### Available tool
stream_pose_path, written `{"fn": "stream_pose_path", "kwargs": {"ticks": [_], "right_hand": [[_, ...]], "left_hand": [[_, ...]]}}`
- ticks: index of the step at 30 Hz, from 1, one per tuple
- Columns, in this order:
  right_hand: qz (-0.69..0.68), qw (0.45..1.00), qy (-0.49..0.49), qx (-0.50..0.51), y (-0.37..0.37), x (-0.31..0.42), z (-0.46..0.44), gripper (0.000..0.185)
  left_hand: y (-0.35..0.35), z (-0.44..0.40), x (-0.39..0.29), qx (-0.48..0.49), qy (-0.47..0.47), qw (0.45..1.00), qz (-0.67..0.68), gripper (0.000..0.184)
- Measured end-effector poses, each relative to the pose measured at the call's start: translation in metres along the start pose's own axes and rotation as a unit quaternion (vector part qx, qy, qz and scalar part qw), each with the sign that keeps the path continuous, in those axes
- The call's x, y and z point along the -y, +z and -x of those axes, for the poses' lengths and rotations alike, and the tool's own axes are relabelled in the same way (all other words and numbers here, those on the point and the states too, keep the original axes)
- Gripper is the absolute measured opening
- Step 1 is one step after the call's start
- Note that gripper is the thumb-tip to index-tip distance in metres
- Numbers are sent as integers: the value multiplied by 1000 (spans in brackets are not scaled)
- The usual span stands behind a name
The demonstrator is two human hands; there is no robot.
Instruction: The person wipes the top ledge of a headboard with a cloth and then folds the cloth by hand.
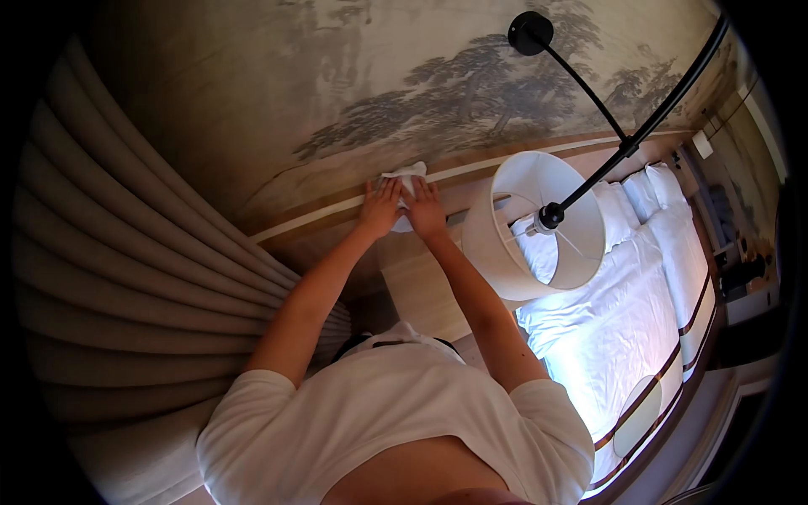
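A crumpled white cloth (409,172) lies against the light strip along the lower edge of the patterned wall. My left hand (381,207) presses on its left side with the fingers stretched out. Beside it, my right hand (424,208) rests on the cloth's right side, its fingers also spread flat. The two hands almost touch over the cloth. Part of a white object shows just below them, too covered to make out.
A round lampshade (484,244) hangs close to my right forearm, on a black curved arm (673,94) fixed to the wall. Long pleated curtains (151,278) fill the left. A wooden surface (421,282) lies below my hands. The bed (619,311) with white bedding is on the right.
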State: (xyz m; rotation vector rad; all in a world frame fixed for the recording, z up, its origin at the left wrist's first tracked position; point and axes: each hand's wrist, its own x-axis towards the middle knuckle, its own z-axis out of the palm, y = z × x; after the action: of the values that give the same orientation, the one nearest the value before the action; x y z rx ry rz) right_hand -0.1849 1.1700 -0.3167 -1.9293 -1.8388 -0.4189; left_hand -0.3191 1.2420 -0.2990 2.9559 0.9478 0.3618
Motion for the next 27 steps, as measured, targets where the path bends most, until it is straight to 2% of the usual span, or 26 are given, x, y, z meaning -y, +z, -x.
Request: {"fn": "stream_pose_path", "kwargs": {"ticks": [6, 9, 13, 15, 19, 20, 21, 23, 27], "right_hand": [[-42, 999, 17, 15, -5, 7, 0, 63], [-59, 998, 13, -18, -4, 18, -4, 64], [-82, 996, 33, -19, -4, 40, -4, 56], [-90, 995, 32, -22, -2, 51, -2, 55], [-44, 998, -17, -50, 20, 68, -4, 52], [-15, 997, -37, -65, 19, 71, -5, 51], [-17, 997, -37, -65, 18, 72, -4, 51], [-76, 995, -39, -51, 15, 74, 0, 54], [-49, 996, -68, -33, 7, 63, -1, 54]], "left_hand": [[9, 7, 2, -59, -1, 998, 1, 67], [8, 13, 7, -54, -4, 999, -7, 63], [5, 26, 17, -75, -7, 997, -12, 58], [9, 33, 23, -116, -6, 993, -26, 53], [0, 54, 36, -131, -21, 991, 27, 49], [1, 58, 40, -164, -5, 986, 40, 45], [2, 62, 44, -198, 11, 979, 54, 41], [2, 67, 49, -205, 17, 977, 53, 38], [-1, 68, 48, -221, 33, 972, 69, 33]]}}
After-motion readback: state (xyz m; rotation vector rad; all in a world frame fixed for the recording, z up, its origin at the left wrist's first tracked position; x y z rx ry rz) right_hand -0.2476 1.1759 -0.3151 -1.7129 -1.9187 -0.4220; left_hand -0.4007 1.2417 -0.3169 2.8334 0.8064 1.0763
